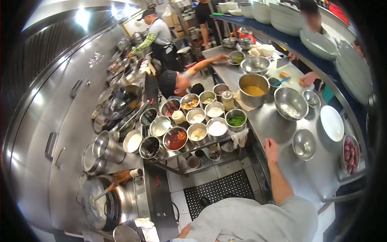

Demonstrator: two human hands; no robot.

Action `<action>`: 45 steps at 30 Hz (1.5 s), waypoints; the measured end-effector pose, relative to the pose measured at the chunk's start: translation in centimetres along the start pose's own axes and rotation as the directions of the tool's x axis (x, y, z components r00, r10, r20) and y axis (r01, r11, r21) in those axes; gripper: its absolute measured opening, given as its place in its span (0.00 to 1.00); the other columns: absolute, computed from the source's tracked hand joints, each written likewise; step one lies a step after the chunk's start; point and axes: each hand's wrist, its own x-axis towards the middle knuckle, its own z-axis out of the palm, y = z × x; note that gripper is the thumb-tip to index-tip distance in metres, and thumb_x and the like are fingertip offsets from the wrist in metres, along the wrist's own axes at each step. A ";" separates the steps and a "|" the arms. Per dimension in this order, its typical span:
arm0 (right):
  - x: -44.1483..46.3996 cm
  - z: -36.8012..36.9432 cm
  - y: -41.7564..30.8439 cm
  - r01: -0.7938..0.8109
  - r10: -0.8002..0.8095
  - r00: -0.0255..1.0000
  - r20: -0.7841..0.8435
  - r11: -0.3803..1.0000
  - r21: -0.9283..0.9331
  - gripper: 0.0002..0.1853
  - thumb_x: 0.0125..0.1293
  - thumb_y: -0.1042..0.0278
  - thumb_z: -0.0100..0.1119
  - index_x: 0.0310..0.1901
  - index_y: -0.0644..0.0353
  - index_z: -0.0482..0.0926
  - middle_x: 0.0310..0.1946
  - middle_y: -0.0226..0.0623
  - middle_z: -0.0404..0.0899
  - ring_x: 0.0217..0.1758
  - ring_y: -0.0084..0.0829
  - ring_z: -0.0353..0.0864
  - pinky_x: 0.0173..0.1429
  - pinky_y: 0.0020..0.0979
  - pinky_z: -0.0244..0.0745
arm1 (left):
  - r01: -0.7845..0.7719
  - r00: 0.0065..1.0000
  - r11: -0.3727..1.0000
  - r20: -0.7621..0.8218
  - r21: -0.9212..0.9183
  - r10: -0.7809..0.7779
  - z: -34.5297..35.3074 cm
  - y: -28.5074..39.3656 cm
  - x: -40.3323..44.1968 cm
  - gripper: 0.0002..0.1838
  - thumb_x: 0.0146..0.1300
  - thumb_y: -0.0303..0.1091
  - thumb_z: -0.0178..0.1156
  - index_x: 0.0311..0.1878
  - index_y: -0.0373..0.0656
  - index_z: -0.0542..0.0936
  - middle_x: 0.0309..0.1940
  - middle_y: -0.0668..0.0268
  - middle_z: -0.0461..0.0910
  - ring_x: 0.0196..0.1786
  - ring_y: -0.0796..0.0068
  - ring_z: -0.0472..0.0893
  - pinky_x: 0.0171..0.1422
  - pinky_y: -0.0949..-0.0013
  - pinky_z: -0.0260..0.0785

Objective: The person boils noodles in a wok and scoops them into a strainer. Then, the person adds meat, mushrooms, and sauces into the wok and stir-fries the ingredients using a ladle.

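Observation:
My right hand [271, 150] hangs over the near edge of the steel counter [278, 131], fingers loosely apart, holding nothing. To its right is an empty steel bowl [304, 144]; up and to its left stands a pot of cut green vegetables [236, 120]. Of my left arm only a small patch of skin shows at the bottom edge; the hand is not visible. Ahead are several steel pots, one with red sauce [175, 139], one with white powder [217, 128]. A large pot of yellow liquid [253, 89] stands on the counter.
A wok [98, 203] and a bamboo brush [123, 176] are at left. A black mat [217, 191] lies on the floor. One person bends beyond the pots, an arm reaching to a bowl [236, 57]; others stand farther back and across the counter. Plates fill the upper-right shelf [282, 38].

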 end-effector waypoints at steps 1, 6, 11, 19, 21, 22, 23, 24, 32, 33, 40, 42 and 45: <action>0.0 0.2 0.1 -0.010 0.010 1.000 0.008 1.000 0.006 0.17 0.69 0.59 0.53 0.29 0.67 0.72 0.20 0.51 0.71 0.22 0.45 0.68 0.31 0.41 0.65 | 0.007 1.000 1.000 0.001 -0.020 -0.007 -0.1 0.0 -0.1 0.15 0.53 0.41 0.59 0.41 0.44 0.82 0.36 0.55 0.84 0.44 0.56 0.83 0.50 0.59 0.75; 0.0 0.8 0.5 0.039 -0.039 0.999 -0.006 0.999 -0.016 0.18 0.70 0.61 0.52 0.26 0.66 0.72 0.16 0.39 0.70 0.21 0.28 0.67 0.29 0.34 0.65 | -0.013 0.999 0.996 -0.031 -0.089 0.010 -1.1 0.9 -0.1 0.15 0.53 0.41 0.59 0.41 0.44 0.82 0.36 0.55 0.84 0.44 0.57 0.83 0.49 0.60 0.75; -0.3 0.6 -0.8 0.097 -0.098 0.995 -0.026 0.994 -0.059 0.17 0.69 0.61 0.54 0.28 0.68 0.72 0.19 0.49 0.68 0.21 0.35 0.64 0.30 0.37 0.64 | -0.049 0.997 0.993 -0.057 -0.112 0.043 -2.6 1.9 -0.1 0.15 0.53 0.41 0.60 0.41 0.44 0.82 0.36 0.55 0.84 0.43 0.57 0.83 0.49 0.60 0.75; -0.8 -0.3 -1.5 0.070 -0.070 0.998 -0.002 0.998 -0.003 0.15 0.67 0.62 0.55 0.30 0.68 0.73 0.24 0.53 0.74 0.26 0.52 0.71 0.33 0.42 0.67 | -0.043 0.997 0.993 -0.066 -0.112 0.036 -3.1 2.5 0.0 0.14 0.53 0.41 0.60 0.40 0.44 0.82 0.36 0.55 0.84 0.43 0.57 0.83 0.49 0.60 0.75; -0.6 0.0 -1.1 0.077 -0.077 0.997 -0.018 0.997 -0.003 0.15 0.68 0.63 0.55 0.30 0.68 0.73 0.24 0.53 0.74 0.26 0.52 0.71 0.33 0.42 0.67 | -0.040 0.998 0.993 -0.062 -0.112 0.033 -3.1 2.6 0.0 0.14 0.53 0.41 0.60 0.40 0.44 0.82 0.36 0.55 0.84 0.43 0.57 0.83 0.49 0.60 0.75; -0.5 0.0 -0.9 0.069 -0.069 0.998 -0.012 0.998 -0.012 0.15 0.67 0.63 0.55 0.29 0.68 0.73 0.24 0.53 0.74 0.26 0.52 0.72 0.33 0.42 0.67 | -0.039 0.998 0.993 -0.060 -0.111 0.032 -3.3 2.5 0.0 0.14 0.53 0.41 0.60 0.40 0.44 0.82 0.36 0.55 0.84 0.43 0.57 0.83 0.49 0.60 0.75; -0.3 0.0 -0.8 0.061 -0.061 0.998 -0.006 0.998 -0.022 0.15 0.67 0.63 0.55 0.29 0.67 0.73 0.24 0.54 0.74 0.26 0.53 0.72 0.33 0.42 0.67 | -0.036 0.998 0.993 -0.060 -0.113 0.029 -3.2 2.6 0.0 0.14 0.53 0.41 0.60 0.40 0.44 0.82 0.36 0.55 0.84 0.43 0.57 0.83 0.49 0.60 0.75; -0.2 -0.1 -1.0 0.053 -0.053 0.999 0.000 0.998 -0.031 0.15 0.67 0.63 0.55 0.29 0.67 0.73 0.24 0.54 0.74 0.27 0.53 0.72 0.33 0.43 0.67 | -0.033 0.998 0.993 -0.058 -0.111 0.027 -3.4 2.6 0.0 0.14 0.53 0.41 0.60 0.40 0.44 0.82 0.36 0.55 0.84 0.43 0.57 0.83 0.49 0.60 0.75; -0.7 0.0 -1.2 0.129 -0.131 0.991 -0.030 0.990 -0.049 0.15 0.66 0.63 0.56 0.28 0.68 0.73 0.23 0.54 0.73 0.26 0.54 0.71 0.32 0.43 0.66 | -0.030 0.998 0.994 -0.057 -0.107 0.024 -4.2 3.1 0.1 0.14 0.53 0.41 0.60 0.40 0.44 0.82 0.36 0.56 0.84 0.42 0.58 0.83 0.49 0.60 0.75; -0.7 -0.1 -1.1 0.144 -0.146 0.988 -0.044 0.988 -0.048 0.15 0.65 0.64 0.56 0.28 0.68 0.72 0.23 0.55 0.72 0.27 0.56 0.71 0.32 0.44 0.66 | -0.032 0.998 0.994 -0.057 -0.107 0.026 -4.3 3.2 0.1 0.14 0.53 0.41 0.60 0.40 0.44 0.82 0.35 0.56 0.84 0.42 0.58 0.83 0.48 0.60 0.75; -0.8 -0.1 -1.3 0.127 -0.129 0.991 -0.025 0.990 -0.057 0.14 0.65 0.64 0.56 0.29 0.68 0.74 0.25 0.55 0.75 0.29 0.57 0.73 0.33 0.45 0.67 | -0.041 0.998 0.991 -0.061 -0.125 0.033 -4.5 3.7 0.3 0.14 0.53 0.41 0.60 0.40 0.44 0.82 0.35 0.56 0.84 0.42 0.58 0.83 0.48 0.60 0.75; -0.9 -0.2 -1.4 0.133 -0.135 0.991 -0.019 0.989 -0.064 0.13 0.65 0.64 0.56 0.29 0.68 0.74 0.25 0.55 0.76 0.29 0.57 0.73 0.33 0.45 0.68 | -0.040 0.997 0.990 -0.064 -0.138 0.031 -4.3 3.7 0.3 0.14 0.53 0.41 0.60 0.40 0.44 0.82 0.35 0.56 0.84 0.42 0.58 0.83 0.48 0.60 0.75; -1.2 -0.6 -1.8 0.084 -0.084 0.996 0.010 0.992 -0.097 0.13 0.65 0.65 0.55 0.30 0.68 0.74 0.25 0.54 0.76 0.29 0.55 0.73 0.34 0.45 0.68 | -0.037 0.997 0.987 -0.073 -0.159 0.026 -4.1 3.6 0.0 0.14 0.53 0.41 0.60 0.39 0.44 0.82 0.35 0.56 0.84 0.42 0.59 0.83 0.48 0.61 0.75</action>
